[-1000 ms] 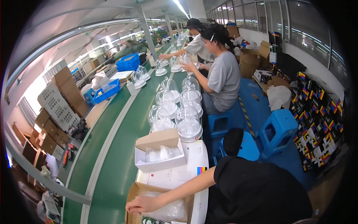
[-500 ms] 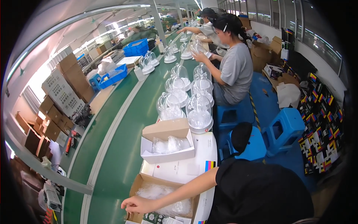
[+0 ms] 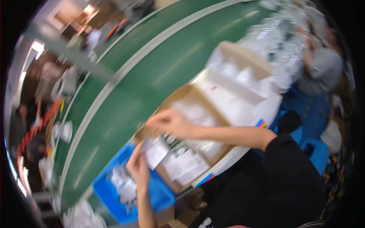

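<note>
Super blurry shot. One hand [image 3: 138, 167] pinches a white paper slip [image 3: 156, 152] by its edge, right over a blue bin [image 3: 159, 193]. Just above it, a co-worker's hand [image 3: 169, 123] reaches into a cardboard box [image 3: 182, 95]; can't tell its grip.

Long green conveyor belt [image 3: 152, 76] with pale edge strips runs diagonally, lower left to upper right; picture motion-blurred and tilted. White worktable [image 3: 266, 110] along belt's right edge. Blue plastic stools [image 3: 317, 152] and blue floor [image 3: 304, 102] right of belt, beyond worktable. Grey metal frame bar [image 3: 72, 57] crosses just left of belt. Brown cardboard cartons and shelving [image 3: 42, 72], blurred, farther left of belt. Bright window or lamp glow [image 3: 37, 47] at far left, above shelving. Clutter beyond belt's upper end too blurred to identify.
</note>
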`<state>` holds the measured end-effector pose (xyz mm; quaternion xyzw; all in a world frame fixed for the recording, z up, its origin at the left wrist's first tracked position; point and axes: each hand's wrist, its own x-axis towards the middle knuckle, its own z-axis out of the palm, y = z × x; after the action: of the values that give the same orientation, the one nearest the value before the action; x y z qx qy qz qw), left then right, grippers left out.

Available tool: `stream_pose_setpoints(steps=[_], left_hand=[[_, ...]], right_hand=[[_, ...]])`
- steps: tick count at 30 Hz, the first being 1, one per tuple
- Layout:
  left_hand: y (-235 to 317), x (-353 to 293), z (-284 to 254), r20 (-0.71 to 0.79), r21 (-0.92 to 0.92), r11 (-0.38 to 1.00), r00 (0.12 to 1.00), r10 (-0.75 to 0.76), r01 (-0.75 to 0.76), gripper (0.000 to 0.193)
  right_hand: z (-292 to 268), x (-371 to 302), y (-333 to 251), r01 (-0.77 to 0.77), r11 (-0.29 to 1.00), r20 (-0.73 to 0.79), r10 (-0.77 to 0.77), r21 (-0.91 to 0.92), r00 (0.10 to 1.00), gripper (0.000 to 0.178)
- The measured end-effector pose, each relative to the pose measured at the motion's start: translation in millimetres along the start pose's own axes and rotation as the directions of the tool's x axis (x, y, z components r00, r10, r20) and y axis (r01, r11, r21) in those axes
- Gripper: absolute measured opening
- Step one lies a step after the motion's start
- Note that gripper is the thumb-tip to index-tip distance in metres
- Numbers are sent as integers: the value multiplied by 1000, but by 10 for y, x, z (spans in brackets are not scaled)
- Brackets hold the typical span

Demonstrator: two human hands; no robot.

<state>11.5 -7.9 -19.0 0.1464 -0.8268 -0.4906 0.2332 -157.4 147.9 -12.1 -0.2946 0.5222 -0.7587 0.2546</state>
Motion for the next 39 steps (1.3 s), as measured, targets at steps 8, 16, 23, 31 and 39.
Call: stream_pose_setpoints(steps=[8, 16, 23, 31, 39], left_hand=[[349, -47, -14, 90, -207, 977, 995, -33, 51, 36], [412, -56, 7, 44, -269, 939, 977, -210, 214, 20], [252, -112, 41, 65, -10, 1000, 998, 4, -4, 20], [172, -123, -25, 78, 38, 997, 995, -68, 66, 15], [216, -124, 24, -5, 82, 996, 999, 44, -44, 8]], right_hand=[[78, -50, 8, -77, 987, 61, 69, 141, 996, 22], [140, -145, -73, -33, 998, 164, 41, -51, 986, 16], [174, -172, -85, 115, 984, 252, -78, -135, 965, 12], [189, -180, -64, -11, 995, 244, 34, -94, 969, 12], [204, -172, -82, 145, 953, 325, -54, -265, 944, 11]])
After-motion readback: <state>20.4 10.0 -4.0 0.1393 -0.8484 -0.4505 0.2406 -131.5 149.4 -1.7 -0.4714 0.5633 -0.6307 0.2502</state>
